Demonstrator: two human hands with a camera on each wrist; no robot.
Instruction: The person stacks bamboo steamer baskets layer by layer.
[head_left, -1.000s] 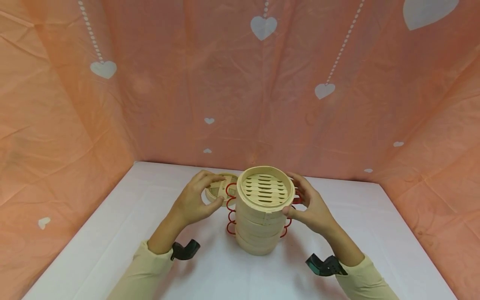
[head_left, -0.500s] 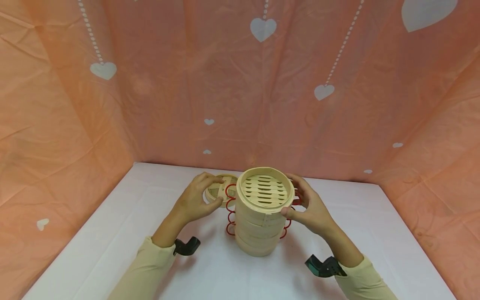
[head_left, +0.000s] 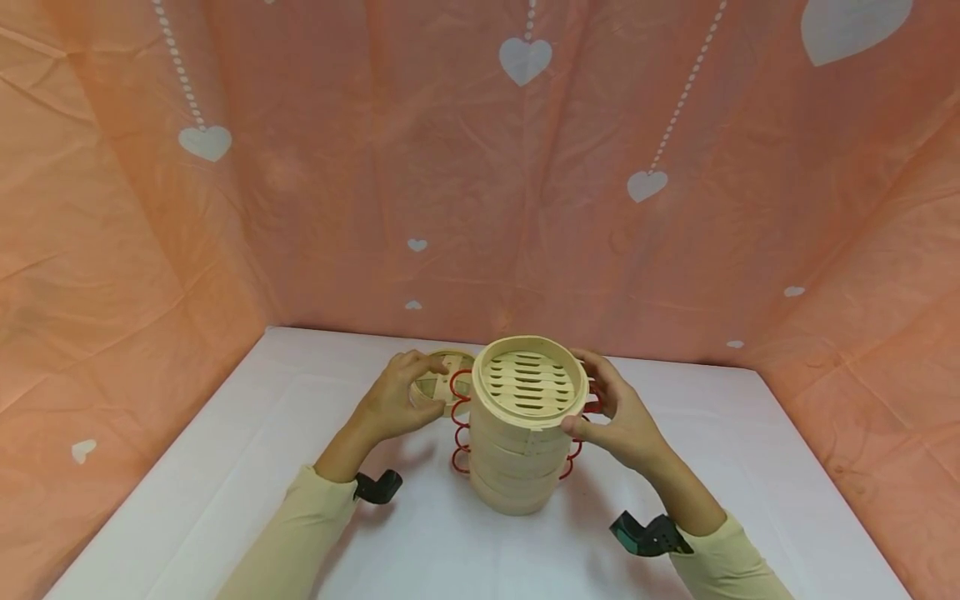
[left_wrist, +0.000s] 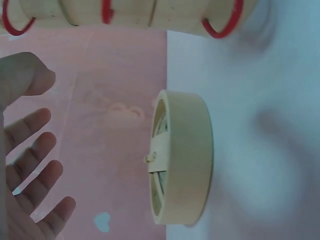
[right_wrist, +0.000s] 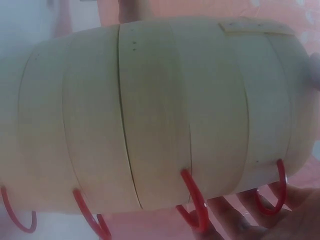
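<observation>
A stack of pale bamboo steamer tiers with red loop handles stands upright in the middle of the table in the head view. Its slatted top is uncovered. My right hand grips the top tier's right side, thumb near the front rim and fingers behind by a red handle. Behind and left of the stack lies the round bamboo lid, flat on the table. My left hand hovers left of the stack. The left wrist view shows its fingers spread, holding nothing, apart from both lid and stack.
The table has a white cover. Orange-pink cloth with pale hearts hangs behind it and along both sides. A black wrist mount sits on the right wrist, another on the left.
My left wrist has shifted slightly forward and right, its hand still left of the stack. The right hand and the steamer stack look the same. The head view has tilted very slightly.
</observation>
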